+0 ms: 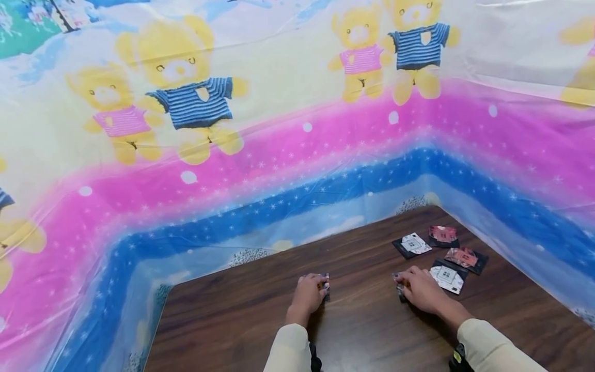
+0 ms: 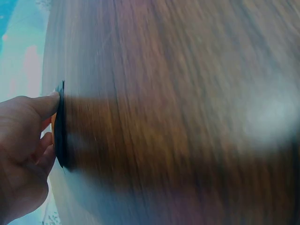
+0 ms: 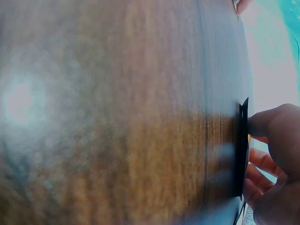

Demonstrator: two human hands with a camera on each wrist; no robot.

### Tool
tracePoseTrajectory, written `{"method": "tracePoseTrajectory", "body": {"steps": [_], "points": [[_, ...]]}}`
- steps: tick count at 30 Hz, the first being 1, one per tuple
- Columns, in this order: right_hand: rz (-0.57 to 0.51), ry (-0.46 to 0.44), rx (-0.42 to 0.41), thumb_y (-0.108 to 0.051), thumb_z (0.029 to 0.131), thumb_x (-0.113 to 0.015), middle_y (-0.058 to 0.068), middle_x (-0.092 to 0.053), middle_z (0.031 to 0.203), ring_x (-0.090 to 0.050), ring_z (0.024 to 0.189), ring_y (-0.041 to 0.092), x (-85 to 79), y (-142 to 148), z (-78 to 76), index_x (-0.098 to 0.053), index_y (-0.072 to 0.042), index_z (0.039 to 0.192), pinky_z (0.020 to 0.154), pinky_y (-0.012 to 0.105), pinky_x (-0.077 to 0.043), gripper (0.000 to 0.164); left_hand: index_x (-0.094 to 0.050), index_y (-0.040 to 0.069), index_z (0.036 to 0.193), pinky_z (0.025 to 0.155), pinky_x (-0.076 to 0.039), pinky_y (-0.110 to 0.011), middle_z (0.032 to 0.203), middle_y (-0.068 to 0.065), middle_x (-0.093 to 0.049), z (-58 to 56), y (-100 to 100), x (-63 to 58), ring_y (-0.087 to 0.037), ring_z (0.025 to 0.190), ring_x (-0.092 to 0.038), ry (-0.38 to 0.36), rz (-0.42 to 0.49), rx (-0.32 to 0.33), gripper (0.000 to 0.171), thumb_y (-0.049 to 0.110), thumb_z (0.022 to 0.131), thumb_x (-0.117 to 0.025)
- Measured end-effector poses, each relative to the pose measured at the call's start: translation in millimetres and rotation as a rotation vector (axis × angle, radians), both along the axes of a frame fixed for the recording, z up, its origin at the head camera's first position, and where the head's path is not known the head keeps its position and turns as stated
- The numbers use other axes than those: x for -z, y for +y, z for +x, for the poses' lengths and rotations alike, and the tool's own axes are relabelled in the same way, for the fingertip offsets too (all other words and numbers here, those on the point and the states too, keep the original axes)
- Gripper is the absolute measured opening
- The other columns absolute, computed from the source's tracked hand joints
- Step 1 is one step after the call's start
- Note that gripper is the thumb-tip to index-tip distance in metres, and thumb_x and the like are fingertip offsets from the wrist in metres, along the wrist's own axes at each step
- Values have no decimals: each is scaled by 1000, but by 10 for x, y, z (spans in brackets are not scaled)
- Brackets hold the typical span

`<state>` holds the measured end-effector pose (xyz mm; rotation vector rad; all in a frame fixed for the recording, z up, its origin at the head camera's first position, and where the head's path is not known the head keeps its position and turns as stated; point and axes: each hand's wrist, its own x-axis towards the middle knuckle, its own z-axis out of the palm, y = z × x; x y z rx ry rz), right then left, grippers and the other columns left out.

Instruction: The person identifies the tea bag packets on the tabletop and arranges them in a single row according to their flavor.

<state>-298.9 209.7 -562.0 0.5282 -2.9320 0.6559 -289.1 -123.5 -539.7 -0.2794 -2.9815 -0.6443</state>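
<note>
My left hand (image 1: 308, 293) pinches a small flat sachet (image 1: 326, 289) near the middle of the table. Its dark edge faces the left wrist camera, with thumb and fingers on the far side of the sachet (image 2: 59, 129). To the right, my right hand (image 1: 422, 289) grips a second flat sachet (image 1: 399, 292). Seen edge-on in the right wrist view, this dark sachet (image 3: 242, 154) is close over the wood, its printed face largely hidden by the fingers. A gap of bare wood separates the two hands.
Beyond my right hand lie two black-and-white sachets (image 1: 412, 244) and two black-and-red sachets (image 1: 443, 235), some overlapping. The brown wooden table (image 1: 232, 310) has its back edges against a curtain (image 1: 279, 170) printed with bears.
</note>
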Motion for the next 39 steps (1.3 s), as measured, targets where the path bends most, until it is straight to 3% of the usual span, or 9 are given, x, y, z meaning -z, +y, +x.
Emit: {"method": "tracePoseTrajectory", "body": {"steps": [10,20,28,39], "points": [[20,1,11,-15,91,-73,8,-65,108,-59,96,26,34,26,4,-74,-14,114,84,48,-47,23,-71,7,127,103,-51,-52,135,-16,-64,75,-182,0,-39,122,-57,9,24,-33,34,16,94,-73],[26,-6,17,-15,91,-72,12,-65,113,-60,101,31,37,47,1,-74,-14,115,86,51,-48,25,-69,8,129,101,-52,-53,136,-16,-64,140,-449,-10,-40,123,-57,9,28,-69,35,17,95,-72],[23,48,0,-13,87,-74,13,-67,112,-62,102,35,19,29,5,-74,-11,113,87,55,-48,25,-69,7,130,102,-51,-53,136,-17,-64,162,-669,-45,-43,125,-56,18,2,-100,36,15,95,-72],[32,3,3,-15,90,-73,12,-65,114,-59,101,32,7,-35,-2,-73,-13,114,85,52,-46,24,-71,8,127,105,-49,-55,134,-18,-65,247,-998,-20,-45,125,-57,42,-1,-149,34,13,94,-73]]}}
